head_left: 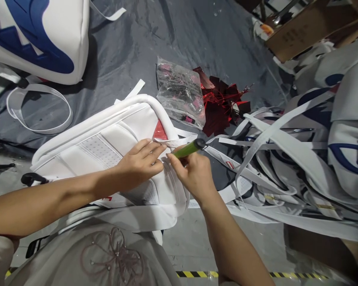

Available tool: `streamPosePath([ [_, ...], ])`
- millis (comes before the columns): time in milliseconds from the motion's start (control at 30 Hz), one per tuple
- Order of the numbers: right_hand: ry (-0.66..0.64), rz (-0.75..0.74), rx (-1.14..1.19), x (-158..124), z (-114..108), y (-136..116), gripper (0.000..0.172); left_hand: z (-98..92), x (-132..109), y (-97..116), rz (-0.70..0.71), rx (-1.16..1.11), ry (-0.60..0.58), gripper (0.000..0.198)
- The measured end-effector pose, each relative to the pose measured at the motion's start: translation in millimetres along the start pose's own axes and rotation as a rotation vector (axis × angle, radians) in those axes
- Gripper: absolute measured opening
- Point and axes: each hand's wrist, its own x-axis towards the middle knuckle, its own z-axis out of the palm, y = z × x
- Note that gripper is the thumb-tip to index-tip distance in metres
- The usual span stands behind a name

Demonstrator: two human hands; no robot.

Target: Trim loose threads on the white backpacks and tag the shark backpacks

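A white backpack [128, 119] lies tilted across the front of the table, its padded back panel and shoulder straps turned up. A red triangular patch [160, 131] shows near its right end. My left hand [141, 159] rests on the bag, fingers closed on a white webbing strap [167, 142] beside the patch. In my right hand [193, 169] is a green-handled tool [185, 150] with a black end; the fingers wrap round it. Its working tip is hidden near the strap, so its exact kind cannot be made out. Both hands' fingertips are close together.
A clear plastic bag [180, 93] and a pile of red tags [222, 103] lie beyond the backpack. Another white-and-blue bag [62, 35] stands at upper left. More white bags with loose straps [271, 135] crowd the right, below a cardboard box [310, 33].
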Motion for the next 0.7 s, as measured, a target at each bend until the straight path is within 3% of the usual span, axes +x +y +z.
streamPosePath([
  [167, -0.037, -0.030, 0.110, -1.8, 1.1, -3.0, 0.027, 0.1, -0.3, 0.9, -0.006, 0.005, 0.013, 0.010],
  [367, 0.052, -0.029, 0.058, -4.6, 4.9, 0.4, 0.027, -1.5, -0.9, -4.1, 0.015, -0.012, -0.015, 0.010],
  [467, 0.128, -0.038, 0.035, -14.9, -0.2, 5.4, 0.024, -21.7, 9.3, -20.5, 0.064, -0.014, -0.126, 0.011],
  [567, 0.238, -0.042, 0.159, -32.2, 0.5, 1.3, 0.016, -49.8, 23.9, -39.0, 0.122, 0.037, -0.284, 0.015],
  [700, 0.457, -0.221, 0.347, -43.1, 28.4, -22.0, 0.026, -69.2, 31.7, -47.0, 0.203, 0.106, -0.338, 0.016],
])
